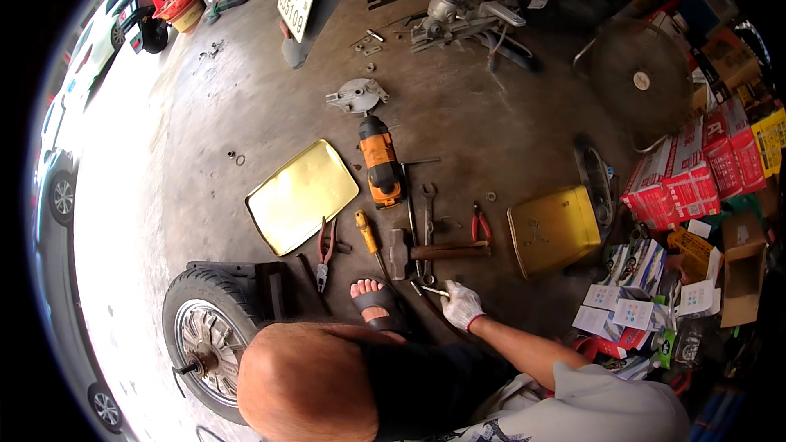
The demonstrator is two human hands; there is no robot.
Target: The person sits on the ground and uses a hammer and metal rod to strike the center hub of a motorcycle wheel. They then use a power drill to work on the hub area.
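Observation:
My right hand (463,306), in a white glove, reaches low over the floor beside my sandalled foot. Its fingers are closed on a short metal rod (435,290) whose exact kind is too small to tell. Just beyond lies a hammer (452,252) with a wooden handle, crossing a combination wrench (428,225) and a long thin T-handled wrench (412,217). Left of the hammer are a yellow-handled screwdriver (367,232) and red-handled pliers (326,252). An orange and black cordless power tool (379,162) lies farther out. My left hand is outside the picture.
A shiny yellow tray (301,195) lies left, a yellow box (553,233) right. Smaller red-handled pliers (480,224) rest between. A tyred wheel (203,342) stands near left. Ahead lie a metal brake plate (358,96) and a mechanical assembly (467,29). Cartons (671,176) crowd the right.

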